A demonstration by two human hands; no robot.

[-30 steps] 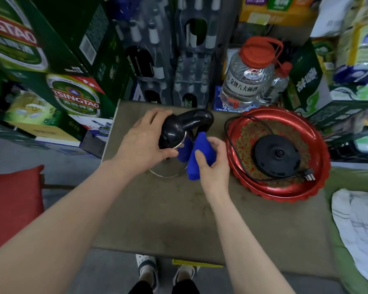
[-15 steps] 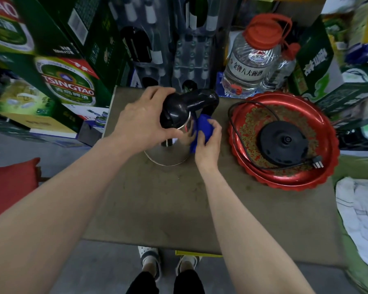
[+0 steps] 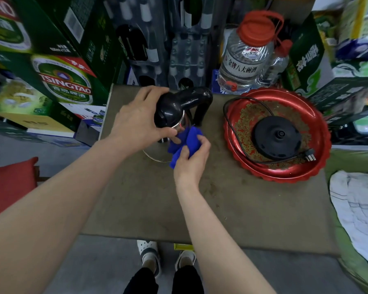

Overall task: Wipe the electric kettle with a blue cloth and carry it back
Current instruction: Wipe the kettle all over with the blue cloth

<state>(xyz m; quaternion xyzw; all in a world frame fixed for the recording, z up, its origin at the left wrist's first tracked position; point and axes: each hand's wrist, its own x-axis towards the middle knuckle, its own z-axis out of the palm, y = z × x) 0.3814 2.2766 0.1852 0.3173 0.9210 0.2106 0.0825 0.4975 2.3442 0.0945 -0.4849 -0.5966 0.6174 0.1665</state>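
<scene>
Standing upright, kettle (image 3: pixel 180 102), handle (image 3: pixel 202 102) pointing right, left fingers (image 3: pixel 149 93) clasping lid (image 3: pixel 168 109), right fingers (image 3: pixel 184 150) clutching blue cloth (image 3: pixel 191 135)

The green beer carton (image 3: pixel 66 85) on the left reads TSINGTAO, with 青岛啤酒 beneath. The clear jug (image 3: pixel 241 66) has a white label reading 金牌八大碗酒. Other print is too blurred.

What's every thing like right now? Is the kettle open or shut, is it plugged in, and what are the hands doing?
Kettle: lid shut, off its base.
Cloth: bunched up, against the kettle's side.
Base: bare, lying in the tray.
Plug: not plugged in, at the tray's rim.
Jug: red cap on.
Left hand: grips the kettle's top.
Right hand: grips the cloth.
</scene>
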